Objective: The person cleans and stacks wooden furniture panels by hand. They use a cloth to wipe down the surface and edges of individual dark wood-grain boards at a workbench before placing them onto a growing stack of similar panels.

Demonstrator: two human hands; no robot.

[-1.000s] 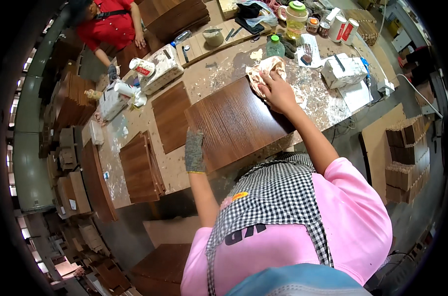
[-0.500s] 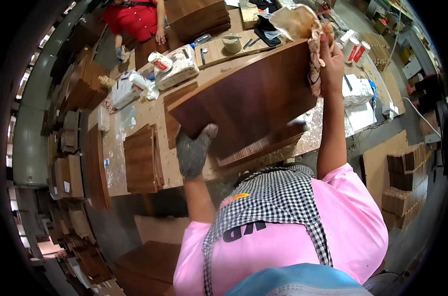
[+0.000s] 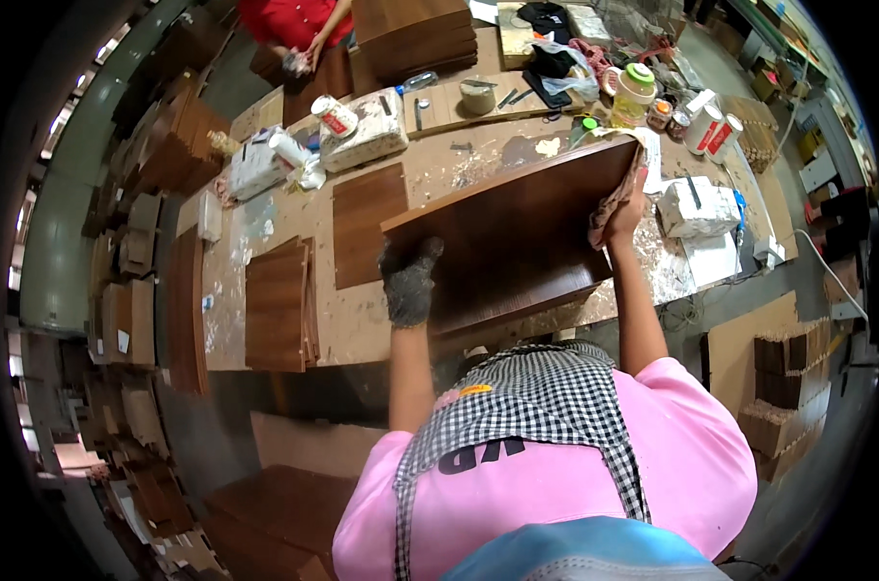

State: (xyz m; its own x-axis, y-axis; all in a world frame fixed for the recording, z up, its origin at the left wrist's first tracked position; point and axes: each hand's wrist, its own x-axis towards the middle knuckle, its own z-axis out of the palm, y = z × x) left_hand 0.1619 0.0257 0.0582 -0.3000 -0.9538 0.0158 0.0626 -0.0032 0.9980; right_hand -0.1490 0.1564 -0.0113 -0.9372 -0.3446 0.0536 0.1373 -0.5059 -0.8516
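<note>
A dark brown wooden panel [image 3: 526, 208] is held tilted over the near edge of the workbench, its long far edge raised. My left hand [image 3: 410, 283], in a dark grey glove, grips the panel's left end. At the right end my bare right hand [image 3: 625, 208] is closed round a crumpled pinkish-beige cloth [image 3: 609, 205], pressed against the panel's edge. More brown boards lie beneath the panel, mostly hidden by it. To the left of my gloved hand a single flat panel [image 3: 367, 223] lies on the bench.
A small stack of panels [image 3: 277, 305] lies left on the workbench [image 3: 228, 320]. White cans [image 3: 710, 133], a green-lidded jar [image 3: 634, 95] and a wrapped block [image 3: 696, 206] stand at the right. Across the bench, a person in red [image 3: 289, 24] stands by a tall panel stack [image 3: 415, 39].
The panel's right end and my right hand with the cloth have come down and nearer. My left hand has shifted slightly right and up. The co-worker's hands have come together.
</note>
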